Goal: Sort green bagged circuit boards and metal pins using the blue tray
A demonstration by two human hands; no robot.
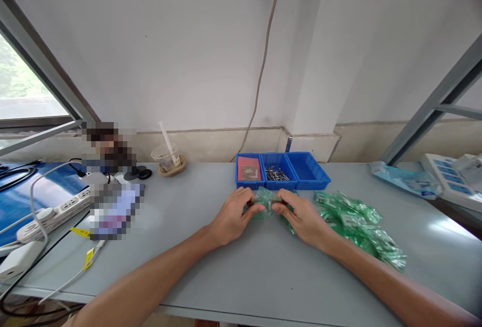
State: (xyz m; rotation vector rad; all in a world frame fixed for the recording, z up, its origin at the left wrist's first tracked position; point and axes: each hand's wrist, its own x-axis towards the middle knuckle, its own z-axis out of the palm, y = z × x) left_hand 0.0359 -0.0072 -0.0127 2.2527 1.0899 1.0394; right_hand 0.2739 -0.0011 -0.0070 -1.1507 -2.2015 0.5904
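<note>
Between my two hands is a small clear-green plastic bag [265, 197], held above the grey table. My left hand [235, 214] pinches its left side between thumb and fingers. On the opposite side, my right hand [301, 215] grips it the same way. What the bag contains is too small to make out. More green plastic shows just behind and below my fingers. To the right of my right hand lies a loose pile of similar green bags [357, 224]. Just beyond my hands stand blue bins, one with a red sheet [249, 168] and one with metal screw-like parts [276, 173].
The right-hand blue bin [307, 169] adjoins the others. At left are a power strip [56, 216], cables and a plastic cup with a straw [165, 153]. A light-blue plastic packet [405, 179] and a white device [452, 176] sit at far right. A wall backs the table [233, 277].
</note>
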